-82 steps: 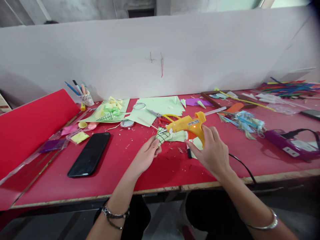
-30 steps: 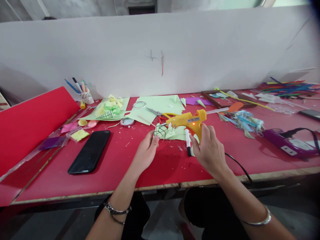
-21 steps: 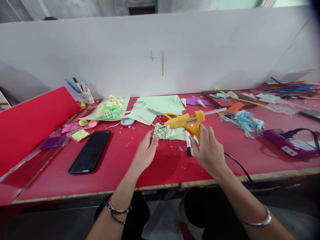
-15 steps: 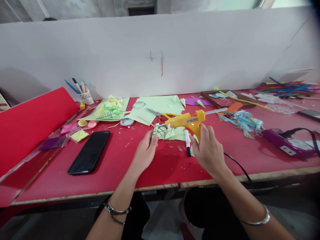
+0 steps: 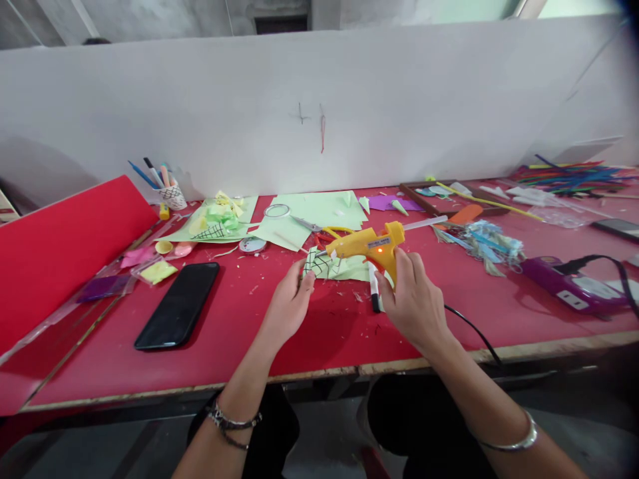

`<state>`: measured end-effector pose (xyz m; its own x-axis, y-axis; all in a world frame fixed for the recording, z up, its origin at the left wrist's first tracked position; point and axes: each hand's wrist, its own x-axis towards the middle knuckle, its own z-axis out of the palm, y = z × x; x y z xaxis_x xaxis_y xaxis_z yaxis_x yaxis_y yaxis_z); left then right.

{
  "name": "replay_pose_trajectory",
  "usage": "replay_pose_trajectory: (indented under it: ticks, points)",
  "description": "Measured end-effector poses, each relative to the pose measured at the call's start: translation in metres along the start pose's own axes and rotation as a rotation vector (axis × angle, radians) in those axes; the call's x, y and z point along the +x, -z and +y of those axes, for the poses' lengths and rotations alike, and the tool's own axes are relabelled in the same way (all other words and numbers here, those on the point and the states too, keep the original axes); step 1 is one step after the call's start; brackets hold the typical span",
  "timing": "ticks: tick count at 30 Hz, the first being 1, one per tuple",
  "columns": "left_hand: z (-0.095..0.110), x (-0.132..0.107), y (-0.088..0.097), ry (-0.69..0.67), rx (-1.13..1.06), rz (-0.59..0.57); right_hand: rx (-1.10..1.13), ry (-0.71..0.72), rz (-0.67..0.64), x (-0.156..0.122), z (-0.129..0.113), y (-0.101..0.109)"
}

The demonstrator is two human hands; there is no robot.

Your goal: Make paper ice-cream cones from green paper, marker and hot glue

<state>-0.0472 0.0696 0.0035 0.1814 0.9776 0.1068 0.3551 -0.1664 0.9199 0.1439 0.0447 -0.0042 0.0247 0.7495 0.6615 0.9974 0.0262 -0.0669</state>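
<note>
A yellow hot glue gun (image 5: 364,243) with a lit orange lamp and a clear glue stick out of its back is gripped in my right hand (image 5: 417,299). Its nozzle points left and meets, or nearly meets, a pale green paper piece with black crossed lines (image 5: 317,264). My left hand (image 5: 291,298) pinches that paper piece between thumb and fingers; its lower part is hidden by them. Under the glue gun lie more green paper scraps (image 5: 354,267) and a white marker with a black cap (image 5: 374,289).
Left of my hands lies a black phone (image 5: 178,305). Scissors (image 5: 307,224), green sheets (image 5: 319,203) and a tape roll (image 5: 253,245) are behind them. A purple power strip (image 5: 574,286) and a bundle of blue-white strands (image 5: 492,243) lie right. The gun's black cord (image 5: 474,328) crosses the table edge.
The glue gun and my right hand have shifted slightly left toward the lined paper piece. My left hand keeps its pinch almost in the same place.
</note>
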Motion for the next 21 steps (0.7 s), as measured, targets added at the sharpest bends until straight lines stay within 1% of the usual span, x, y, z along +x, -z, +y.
replay_pose_trajectory:
  ticks: [6, 10, 15, 18, 21]
  points:
    - [0.0015, -0.0011, -0.0001, -0.016, -0.014, -0.01, -0.014, -0.043, 0.001, 0.0006, 0.0009, 0.0019]
    - [0.0014, -0.0008, -0.0001, 0.001, -0.005, -0.008, -0.003, -0.005, -0.003, 0.0, 0.0025, 0.0017]
    - [-0.0025, 0.0001, 0.0002, 0.017, -0.071, -0.025, 0.02, 0.035, -0.02, 0.001, 0.0042, 0.0014]
    - [-0.0053, 0.0005, -0.0002, 0.015, -0.084, -0.009, 0.014, 0.0, -0.024, 0.0017, 0.0053, 0.0017]
    - [-0.006, 0.0007, -0.0006, 0.011, -0.095, -0.02, -0.001, -0.041, -0.02, 0.0019, 0.0062, 0.0024]
